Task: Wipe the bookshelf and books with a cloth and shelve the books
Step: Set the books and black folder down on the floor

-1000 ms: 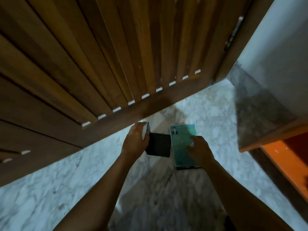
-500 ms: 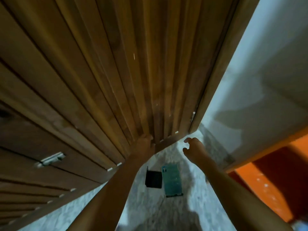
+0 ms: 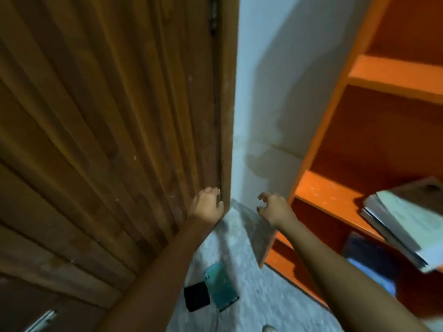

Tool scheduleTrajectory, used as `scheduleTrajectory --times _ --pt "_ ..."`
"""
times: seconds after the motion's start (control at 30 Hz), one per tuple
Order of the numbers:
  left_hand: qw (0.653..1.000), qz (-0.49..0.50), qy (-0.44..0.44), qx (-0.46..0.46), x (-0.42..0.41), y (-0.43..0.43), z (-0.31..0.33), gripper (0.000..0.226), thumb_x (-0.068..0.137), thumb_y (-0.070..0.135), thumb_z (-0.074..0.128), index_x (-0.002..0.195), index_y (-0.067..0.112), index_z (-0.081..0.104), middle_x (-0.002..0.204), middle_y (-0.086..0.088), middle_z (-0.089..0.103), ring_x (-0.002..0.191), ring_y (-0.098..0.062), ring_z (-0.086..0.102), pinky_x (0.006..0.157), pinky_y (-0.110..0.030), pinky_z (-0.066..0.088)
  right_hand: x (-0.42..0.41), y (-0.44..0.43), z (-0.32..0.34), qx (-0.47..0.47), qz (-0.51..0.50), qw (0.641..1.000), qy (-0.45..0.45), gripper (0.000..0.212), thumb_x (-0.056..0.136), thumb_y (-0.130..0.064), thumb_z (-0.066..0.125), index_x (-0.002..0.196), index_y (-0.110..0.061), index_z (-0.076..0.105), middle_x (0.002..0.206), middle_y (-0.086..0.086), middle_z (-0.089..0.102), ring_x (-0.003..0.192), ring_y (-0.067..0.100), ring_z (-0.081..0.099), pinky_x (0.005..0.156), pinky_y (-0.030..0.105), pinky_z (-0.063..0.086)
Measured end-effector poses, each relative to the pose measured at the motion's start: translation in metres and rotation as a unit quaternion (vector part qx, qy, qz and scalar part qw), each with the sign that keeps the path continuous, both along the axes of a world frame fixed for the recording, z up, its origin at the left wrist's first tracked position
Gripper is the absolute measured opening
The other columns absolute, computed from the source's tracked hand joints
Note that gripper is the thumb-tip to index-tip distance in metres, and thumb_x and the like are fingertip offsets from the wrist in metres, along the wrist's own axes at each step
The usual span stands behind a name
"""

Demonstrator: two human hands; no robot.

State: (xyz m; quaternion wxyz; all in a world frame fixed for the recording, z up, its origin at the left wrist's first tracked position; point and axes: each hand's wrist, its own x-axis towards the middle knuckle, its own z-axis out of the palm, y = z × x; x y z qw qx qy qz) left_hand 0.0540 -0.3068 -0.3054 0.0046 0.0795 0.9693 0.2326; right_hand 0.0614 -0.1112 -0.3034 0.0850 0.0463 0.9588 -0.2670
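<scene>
Down on the floor (image 3: 254, 298) the teal book (image 3: 221, 287) and black item (image 3: 196, 295) now lie released, hands lifted beside the orange bookshelf (image 3: 323, 188): right hand (image 3: 272, 206) grip slack, empty; left hand (image 3: 208, 203) on the door (image 3: 119, 140), grip unclear.

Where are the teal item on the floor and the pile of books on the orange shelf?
teal item (image 3: 221, 287): head view, middle of its face.
pile of books (image 3: 407, 219): head view, on the pale cover.

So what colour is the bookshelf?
The bookshelf is bright orange, best seen in the head view.
</scene>
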Motion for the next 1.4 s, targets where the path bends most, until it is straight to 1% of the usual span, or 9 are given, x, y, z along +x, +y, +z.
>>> scheduleTrajectory --times 0.3,0.53,0.63,0.77,0.9,1.0,1.17,1.33,1.4 --pt "0.982 -0.18 -0.021 0.05 0.019 0.122 -0.003 0.037 0.089 0.028 0.059 0.12 0.009 0.057 0.119 -0.009 0.057 0.111 -0.026 0.055 0.095 -0.036 0.045 0.107 0.114 0.032 -0.043 -0.229 0.965 0.123 0.032 0.089 -0.027 0.06 0.115 -0.007 0.057 0.103 0.016 0.062 0.094 0.03 0.059 0.077 0.034 0.044" --pt "0.949 -0.229 -0.14 0.163 0.051 0.238 -0.053 0.035 0.085 0.017 0.067 0.116 0.005 0.057 0.111 -0.016 0.059 0.106 -0.026 0.057 0.086 -0.027 0.041 0.181 0.215 0.031 -0.081 -0.43 0.872 0.22 0.023 0.093 -0.024 0.054 0.111 -0.009 0.055 0.083 0.008 0.064 0.07 0.02 0.058 0.061 0.032 0.045" --pt "0.934 -0.231 -0.206 0.176 0.061 0.275 -0.097 0.038 0.086 0.017 0.065 0.121 0.007 0.055 0.116 -0.017 0.059 0.108 -0.027 0.056 0.087 -0.027 0.04 0.186 0.254 0.007 -0.11 -0.486 0.842 0.204 0.045 0.09 -0.037 0.058 0.122 -0.007 0.049 0.088 0.013 0.058 0.079 0.025 0.054 0.068 0.029 0.038" --pt "0.922 -0.208 -0.266 0.188 0.068 0.315 -0.169 0.044 0.089 0.018 0.062 0.131 0.009 0.049 0.124 -0.02 0.056 0.116 -0.031 0.052 0.094 -0.03 0.037 0.166 0.284 -0.031 -0.187 -0.489 0.841 0.139 0.07 0.087 -0.058 0.05 0.143 -0.023 0.027 0.118 0.022 0.054 0.107 0.032 0.053 0.082 0.03 0.035" --pt "0.914 -0.173 -0.311 0.193 0.069 0.346 -0.237 0.052 0.09 0.018 0.061 0.137 0.007 0.041 0.133 -0.021 0.051 0.122 -0.033 0.048 0.096 -0.028 0.034 0.135 0.301 -0.05 -0.283 -0.493 0.812 0.136 0.083 0.079 -0.07 0.05 0.146 -0.035 0.015 0.151 0.014 0.028 0.138 0.032 0.028 0.109 0.042 0.03" --pt "0.898 -0.16 -0.355 0.204 0.068 0.363 -0.276 0.059 0.092 0.012 0.058 0.144 0.004 0.03 0.144 -0.017 0.04 0.134 -0.028 0.037 0.103 -0.026 0.03 0.127 0.309 -0.06 -0.277 -0.504 0.809 0.121 0.1 0.065 -0.079 0.057 0.146 -0.038 0.014 0.154 0.009 0.021 0.14 0.031 0.025 0.108 0.049 0.035" --pt "0.886 -0.128 -0.377 0.237 0.066 0.393 -0.333 0.06 0.089 0.0 0.057 0.142 0.005 0.028 0.141 -0.018 0.042 0.128 -0.03 0.043 0.102 -0.03 0.034 0.126 0.312 -0.064 -0.223 -0.468 0.849 0.104 0.091 0.076 -0.071 0.053 0.148 -0.031 0.016 0.155 -0.003 0.023 0.14 0.025 0.024 0.109 0.042 0.034" --pt "0.9 -0.148 -0.331 0.241 0.066 0.413 -0.374 0.063 0.087 0.004 0.062 0.137 -0.011 0.028 0.14 -0.028 0.036 0.132 -0.036 0.036 0.109 -0.032 0.026 0.124 0.311 -0.075 -0.287 -0.488 0.809 0.155 0.089 0.071 -0.066 0.063 0.145 -0.038 0.022 0.153 -0.007 0.022 0.139 0.018 0.026 0.108 0.039 0.034" --pt "0.896 -0.121 -0.321 0.28 0.064 0.418 -0.384 0.062 0.083 -0.008 0.062 0.133 -0.017 0.028 0.131 -0.03 0.042 0.117 -0.029 0.051 0.096 -0.022 0.039 0.123 0.311 -0.079 -0.301 -0.488 0.8 0.177 0.089 0.071 -0.064 0.065 0.145 -0.039 0.023 0.154 -0.009 0.021 0.14 0.015 0.025 0.105 0.032 0.032"
